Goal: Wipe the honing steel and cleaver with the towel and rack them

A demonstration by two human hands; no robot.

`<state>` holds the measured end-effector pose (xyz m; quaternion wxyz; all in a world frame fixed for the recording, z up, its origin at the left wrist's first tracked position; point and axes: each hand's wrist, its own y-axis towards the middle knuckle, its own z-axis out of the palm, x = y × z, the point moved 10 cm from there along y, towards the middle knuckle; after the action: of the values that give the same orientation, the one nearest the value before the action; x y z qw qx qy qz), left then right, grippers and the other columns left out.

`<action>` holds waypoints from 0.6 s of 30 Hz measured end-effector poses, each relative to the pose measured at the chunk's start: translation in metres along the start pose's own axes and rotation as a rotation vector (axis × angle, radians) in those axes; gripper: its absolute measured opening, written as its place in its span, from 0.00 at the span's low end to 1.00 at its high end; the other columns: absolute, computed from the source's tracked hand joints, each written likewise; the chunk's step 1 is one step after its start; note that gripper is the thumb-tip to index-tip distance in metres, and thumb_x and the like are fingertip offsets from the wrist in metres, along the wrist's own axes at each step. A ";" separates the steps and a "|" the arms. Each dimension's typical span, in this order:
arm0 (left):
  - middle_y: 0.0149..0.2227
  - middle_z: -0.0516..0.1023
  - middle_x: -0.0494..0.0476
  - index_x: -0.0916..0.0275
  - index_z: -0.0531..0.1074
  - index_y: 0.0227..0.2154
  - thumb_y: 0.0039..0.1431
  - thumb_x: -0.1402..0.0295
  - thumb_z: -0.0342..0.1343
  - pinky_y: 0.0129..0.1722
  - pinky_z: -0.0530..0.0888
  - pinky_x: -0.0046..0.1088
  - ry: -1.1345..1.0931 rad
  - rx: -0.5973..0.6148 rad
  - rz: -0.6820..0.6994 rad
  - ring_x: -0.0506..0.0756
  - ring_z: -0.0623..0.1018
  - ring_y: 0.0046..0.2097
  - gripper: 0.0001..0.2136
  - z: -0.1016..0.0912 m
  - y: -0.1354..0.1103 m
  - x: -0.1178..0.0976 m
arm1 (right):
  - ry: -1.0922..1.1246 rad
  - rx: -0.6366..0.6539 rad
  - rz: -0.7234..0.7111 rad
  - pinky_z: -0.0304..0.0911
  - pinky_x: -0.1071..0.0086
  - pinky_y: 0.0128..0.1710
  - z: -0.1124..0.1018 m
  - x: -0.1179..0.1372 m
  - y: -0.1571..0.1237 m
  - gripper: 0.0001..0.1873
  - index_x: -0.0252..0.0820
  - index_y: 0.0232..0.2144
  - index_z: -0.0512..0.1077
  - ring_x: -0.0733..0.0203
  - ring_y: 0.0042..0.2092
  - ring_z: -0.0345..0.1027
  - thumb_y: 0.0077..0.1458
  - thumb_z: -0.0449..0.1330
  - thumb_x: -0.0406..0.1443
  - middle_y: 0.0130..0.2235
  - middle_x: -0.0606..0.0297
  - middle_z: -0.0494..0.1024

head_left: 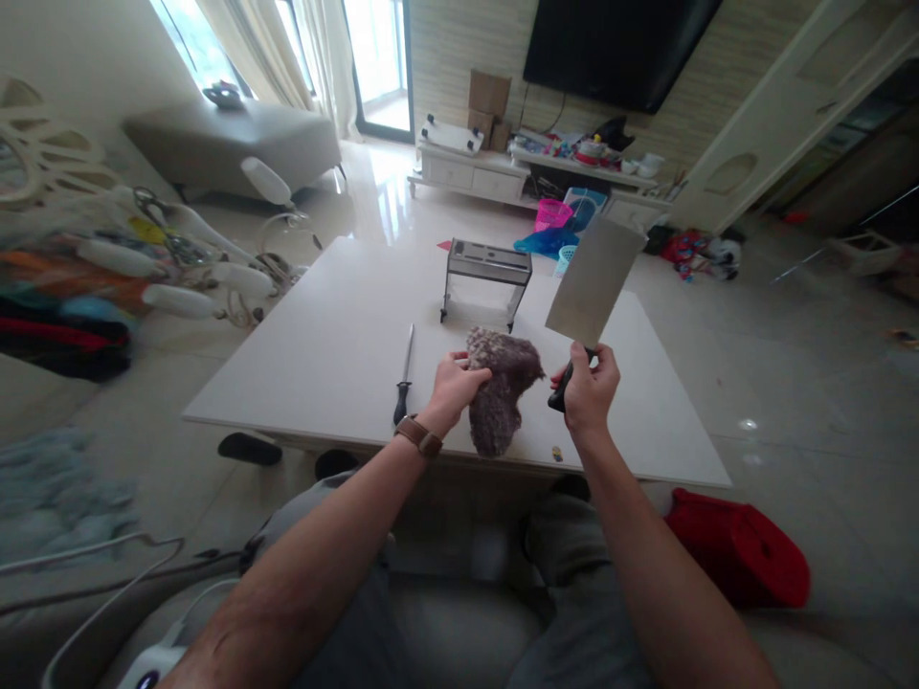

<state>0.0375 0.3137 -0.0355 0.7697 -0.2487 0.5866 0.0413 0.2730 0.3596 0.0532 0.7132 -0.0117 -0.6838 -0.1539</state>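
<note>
My right hand (593, 388) is wrapped round the black handle of a cleaver (597, 277), whose broad blade points up and away over the table's right part. A fluffy grey-brown cloth (499, 392) hangs from my left hand (459, 388), pinched between thumb and fingers. Cloth and blade are apart. To the left of that hand a honing steel (406, 373) with a black handle lies on the white table (316, 335). Beyond the cloth stands a small rack-like frame (488, 263) with a slotted top, perhaps a knife block.
A tiny yellow-and-dark item (557, 454) lies at the table's near edge. On the floor at right is a red bin-like object (739, 545). Blue plastic (546, 242) and a pink basket (554, 212) show past the far edge. A lamp (215, 273) with white shades stands at left.
</note>
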 end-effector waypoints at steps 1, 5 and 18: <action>0.32 0.80 0.52 0.64 0.70 0.40 0.40 0.77 0.65 0.31 0.70 0.24 -0.118 -0.027 -0.051 0.50 0.78 0.31 0.20 -0.007 0.006 0.000 | 0.009 0.016 0.019 0.58 0.77 0.15 0.001 -0.002 -0.001 0.19 0.47 0.35 0.65 0.68 0.14 0.62 0.56 0.67 0.51 0.16 0.80 0.69; 0.28 0.79 0.52 0.65 0.72 0.30 0.40 0.77 0.63 0.33 0.71 0.24 -0.436 -0.038 -0.095 0.49 0.76 0.31 0.11 -0.019 0.020 -0.009 | 0.070 0.125 0.101 0.57 0.77 0.13 0.019 -0.007 -0.014 0.19 0.47 0.32 0.64 0.68 0.13 0.60 0.54 0.68 0.49 0.15 0.80 0.68; 0.46 0.84 0.63 0.65 0.77 0.37 0.47 0.70 0.57 0.55 0.78 0.40 -0.587 0.284 0.039 0.62 0.80 0.56 0.13 0.006 0.002 -0.055 | 0.115 0.379 0.342 0.57 0.76 0.11 0.075 -0.037 -0.063 0.20 0.47 0.30 0.64 0.69 0.15 0.62 0.52 0.68 0.50 0.21 0.76 0.74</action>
<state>0.0246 0.3310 0.0160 0.9319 -0.1053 0.3442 0.0437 0.1845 0.3246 0.0101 0.7558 0.0157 -0.6470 0.0994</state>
